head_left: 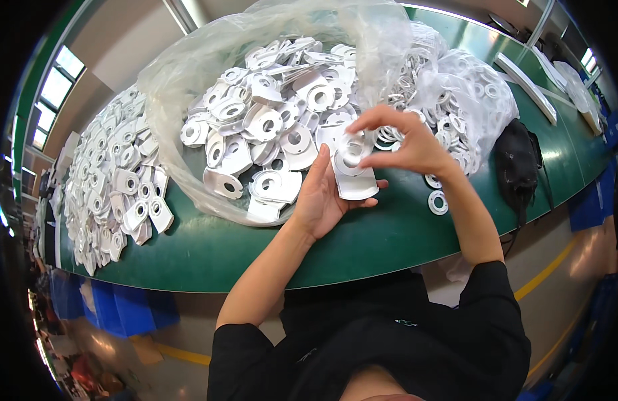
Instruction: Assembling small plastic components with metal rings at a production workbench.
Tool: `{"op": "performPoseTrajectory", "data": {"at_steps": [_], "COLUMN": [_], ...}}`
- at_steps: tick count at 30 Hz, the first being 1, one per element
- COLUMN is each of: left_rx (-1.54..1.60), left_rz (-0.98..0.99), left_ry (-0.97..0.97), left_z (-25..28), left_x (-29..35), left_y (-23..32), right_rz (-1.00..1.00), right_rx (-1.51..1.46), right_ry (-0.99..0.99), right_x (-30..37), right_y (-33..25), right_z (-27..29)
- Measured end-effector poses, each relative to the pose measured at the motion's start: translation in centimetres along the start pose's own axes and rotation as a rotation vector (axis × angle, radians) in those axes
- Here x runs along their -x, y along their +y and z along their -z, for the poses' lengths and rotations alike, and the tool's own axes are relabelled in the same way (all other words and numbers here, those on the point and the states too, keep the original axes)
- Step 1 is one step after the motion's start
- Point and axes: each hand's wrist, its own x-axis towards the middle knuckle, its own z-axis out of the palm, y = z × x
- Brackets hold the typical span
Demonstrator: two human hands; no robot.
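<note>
In my left hand [325,204] lies a white plastic part [357,188], a flat plate with a rounded end and a straight end. The fingers pass behind it and the thumb stands along its left side. On the part's rounded end is a white ring [349,151]. My right hand [406,144] curves over that end, with index finger and thumb closed around the ring's right side. Beyond my hands, a clear plastic bag [188,190] holds a heap of similar white parts [265,123]. Loose white rings [437,202] lie just right of my right hand.
Another heap of white parts [115,180] covers the left of the green table [382,234]. Bagged rings [479,87] stand at the right, beside a black bag [516,164]. A long white strip [526,88] lies farther right. Blue bins [125,309] stand below the table edge.
</note>
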Motion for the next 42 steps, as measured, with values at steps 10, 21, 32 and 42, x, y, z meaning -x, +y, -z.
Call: {"op": "performPoseTrajectory", "data": {"at_steps": [10, 21, 32, 42], "left_rx": [-0.268, -0.223, -0.247, -0.221], "left_rz": [-0.028, -0.06, -0.113, -0.032], "left_ry": [0.261, 0.357, 0.253, 0.31], "left_z": [0.9, 1.7, 0.8, 0.9], "left_x": [-0.6, -5.5, -5.3, -1.2], "left_y": [-0.3, -1.1, 0.5, 0.5], "right_rz": [-0.308, -0.756, -0.268, -0.352], "right_rx": [-0.012, 0.134, -0.054, -0.045], "right_ry": [0.487, 0.275, 0.468, 0.137], "right_x": [-2.4, -18.3, -12.2, -0.6], "right_y": [6.9, 16.4, 11.8, 1.7], "right_z": [0.5, 1.4, 3.7, -4.4]}}
